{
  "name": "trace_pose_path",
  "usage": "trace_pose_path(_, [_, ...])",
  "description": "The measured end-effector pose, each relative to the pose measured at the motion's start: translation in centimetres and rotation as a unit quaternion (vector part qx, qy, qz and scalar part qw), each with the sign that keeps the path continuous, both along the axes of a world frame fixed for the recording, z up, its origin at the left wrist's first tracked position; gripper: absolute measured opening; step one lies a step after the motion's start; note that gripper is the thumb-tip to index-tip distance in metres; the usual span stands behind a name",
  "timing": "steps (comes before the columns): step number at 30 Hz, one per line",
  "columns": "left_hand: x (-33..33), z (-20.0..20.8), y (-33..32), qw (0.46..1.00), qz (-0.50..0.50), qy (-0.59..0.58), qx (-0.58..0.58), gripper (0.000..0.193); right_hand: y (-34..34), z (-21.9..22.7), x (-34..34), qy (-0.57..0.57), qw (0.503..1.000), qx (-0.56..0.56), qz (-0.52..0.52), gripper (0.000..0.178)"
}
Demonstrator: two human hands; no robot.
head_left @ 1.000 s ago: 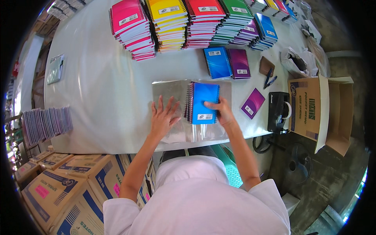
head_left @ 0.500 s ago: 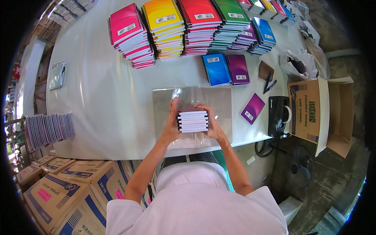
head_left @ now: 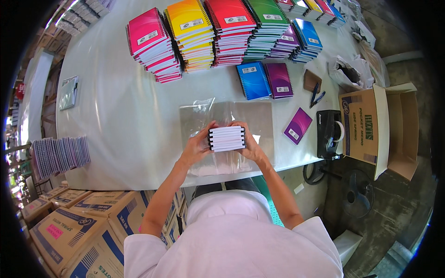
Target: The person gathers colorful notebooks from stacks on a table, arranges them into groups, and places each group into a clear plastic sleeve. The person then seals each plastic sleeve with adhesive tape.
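Note:
Between my two hands is a small stack of spiral notebooks point(head_left: 227, 139), its white page edges facing me and dark binding showing at both sides. My left hand point(head_left: 199, 145) is closed on the left side of the stack, and my right hand point(head_left: 250, 142) grips the right side. The stack is held over a clear plastic sheet point(head_left: 257, 116) spread on the table near its front edge. A loose purple notebook point(head_left: 298, 125) lies to the right, beyond the sheet. A blue notebook point(head_left: 253, 80) and another purple notebook point(head_left: 279, 80) lie side by side farther back.
Tall stacks of pink point(head_left: 147, 34), yellow point(head_left: 189, 25), red and green notebooks stand at the back. To the right are pliers point(head_left: 316, 97), a brown wallet-like item point(head_left: 312, 80), a black tape dispenser point(head_left: 329, 134) and an open carton point(head_left: 364, 129). Closed cartons point(head_left: 65, 236) sit lower left.
The stack has turned or tilted slightly between my hands and moved a little up and left. My left hand has shifted toward its near left side. The view has shifted slightly.

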State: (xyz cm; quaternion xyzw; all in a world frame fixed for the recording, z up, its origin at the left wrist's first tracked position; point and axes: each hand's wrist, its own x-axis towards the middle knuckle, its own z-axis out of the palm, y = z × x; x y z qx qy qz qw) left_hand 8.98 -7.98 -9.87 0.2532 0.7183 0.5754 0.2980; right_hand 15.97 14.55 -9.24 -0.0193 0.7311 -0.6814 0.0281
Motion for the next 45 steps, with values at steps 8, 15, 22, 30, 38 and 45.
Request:
trace_pose_path(8, [1.8,-3.2,-1.4,0.993,0.099,0.002,0.06,0.089,0.8,2.9,-1.4,-0.323,0.927,-0.166,-0.099,0.07])
trace_pose_path(15, [1.8,-2.6,-1.0,0.993,0.107,-0.009,0.057,0.089,-0.1,2.1,-2.4,-0.365,0.924,-0.065,-0.098,0.066])
trace_pose_path(22, [2.1,-3.0,-1.0,0.994,0.101,0.041,-0.004,0.085,-1.0,2.7,-0.8,-0.204,0.939,0.256,-0.103,0.063])
trace_pose_path(30, [2.3,-1.6,-0.2,0.957,0.049,0.227,-0.176,0.08,-1.7,-0.3,2.2,-0.151,0.962,0.112,-0.199,0.047])
trace_pose_path(38, [2.5,-1.5,-3.0,0.853,0.036,0.371,-0.365,0.063,3.6,-2.1,6.1,-0.183,0.746,0.495,-0.407,0.031])
trace_pose_path(45, [2.5,-1.8,-3.2,0.848,0.055,0.387,-0.357,0.062,3.7,0.3,5.5,-0.178,0.837,0.315,-0.411,0.021])
